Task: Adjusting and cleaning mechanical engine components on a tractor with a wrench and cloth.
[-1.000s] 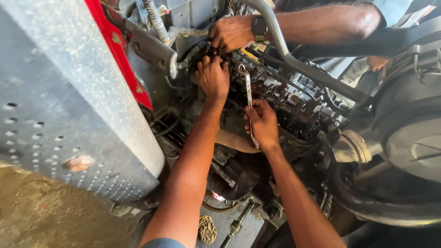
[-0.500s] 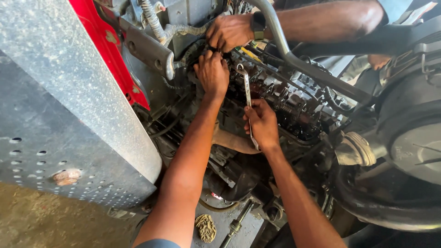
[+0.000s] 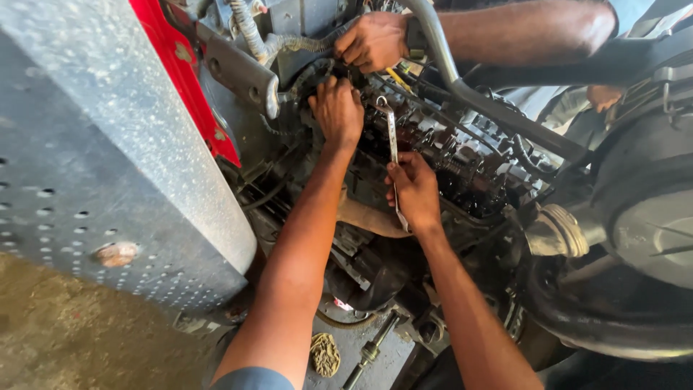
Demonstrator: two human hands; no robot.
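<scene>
While the right hand [image 3: 415,189] clamps the spanner [image 3: 393,148] on an engine [image 3: 462,162] fastener, the left hand [image 3: 337,110] grips nearby, so loosening appears unfinished.

Looks like an outdoor or open-shed spot in plain daylight, with a rough, dusty concrete floor [image 3: 79,332] showing bottom left. Most of the left side is filled by a big grey metal panel [image 3: 108,144] dotted with rows of small holes and one rusty bolt head, and a bright red body edge [image 3: 189,79] runs along behind it. Over on the right there's a large dark rounded housing [image 3: 650,217] with a fat black hose [image 3: 599,325] curling underneath, and a grey metal pipe [image 3: 491,101] slants across the top, all pretty grimy and oily.
</scene>
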